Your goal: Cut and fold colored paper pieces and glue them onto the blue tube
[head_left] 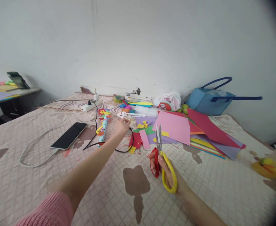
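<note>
Scissors (170, 177) with one red and one yellow handle are in my right hand (163, 169), its fingers through the loops and the slightly parted blades pointing away from me. My left hand (124, 124) reaches to the middle of the table, fingers bent together at a small white item (122, 115); what they hold, if anything, is too small to make out. Left of that hand lies a light blue strip (103, 128) with colourful pieces on it. To its right are yellow scraps (142, 125), a pink strip (144, 139) and a large pink sheet (172, 125).
A phone (69, 135) with a white cable and a power strip (92, 105) lie at the left. A black cable (125, 151) loops below my left hand. Red sheets (210, 128), a blue bag (208, 102) and a white plastic bag (168, 100) sit toward the back right.
</note>
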A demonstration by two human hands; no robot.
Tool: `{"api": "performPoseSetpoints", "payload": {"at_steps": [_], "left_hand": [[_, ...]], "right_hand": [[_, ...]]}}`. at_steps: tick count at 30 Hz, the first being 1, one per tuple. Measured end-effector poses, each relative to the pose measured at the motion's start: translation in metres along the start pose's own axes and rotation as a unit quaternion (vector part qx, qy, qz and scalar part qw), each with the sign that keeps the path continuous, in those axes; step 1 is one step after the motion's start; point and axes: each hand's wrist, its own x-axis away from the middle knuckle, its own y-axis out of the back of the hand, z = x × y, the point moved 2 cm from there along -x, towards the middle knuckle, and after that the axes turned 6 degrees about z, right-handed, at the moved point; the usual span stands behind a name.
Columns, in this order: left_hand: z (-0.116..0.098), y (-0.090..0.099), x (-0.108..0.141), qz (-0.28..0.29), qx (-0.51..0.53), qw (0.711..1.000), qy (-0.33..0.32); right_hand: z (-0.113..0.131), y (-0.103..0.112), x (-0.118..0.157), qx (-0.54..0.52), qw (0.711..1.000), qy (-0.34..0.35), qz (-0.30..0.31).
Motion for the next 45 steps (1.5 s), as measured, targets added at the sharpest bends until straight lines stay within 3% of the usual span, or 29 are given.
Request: {"api": "performPoseSetpoints", "payload": {"at_steps": [7,19,24,29,34,36,39,45], "left_hand": [[-0.004,-0.011,-0.013,-0.029,0.019,0.999,0.012],[0.006,-0.008,-0.018,-0.021,0.097,0.994,0.038],[-0.005,0.002,0.012,0.004,0.165,0.986,0.027],[-0.02,0.013,0.064,0.102,0.227,0.968,0.032],[-0.023,0.013,0.104,0.212,0.266,0.939,0.048],[-0.024,0.011,0.114,0.256,0.249,0.933,0.036],[-0.027,0.01,0.124,0.273,0.207,0.94,0.006],[-0.027,0.009,0.131,0.293,0.162,0.942,-0.039]], "right_hand": [[-0.001,0.001,-0.001,0.009,1.0,0.009,0.002],[-0.006,0.005,-0.003,0.0,1.0,0.002,0.008],[-0.009,0.007,-0.003,0.003,1.0,0.006,0.019],[-0.005,0.003,-0.002,0.037,0.999,0.003,0.011],[0.02,-0.01,-0.013,0.056,0.997,0.024,-0.041],[0.031,-0.015,-0.022,0.058,0.995,0.044,-0.062],[0.039,-0.019,-0.033,0.071,0.993,0.058,-0.08],[0.032,-0.018,-0.038,0.052,0.993,0.058,-0.084]]}}
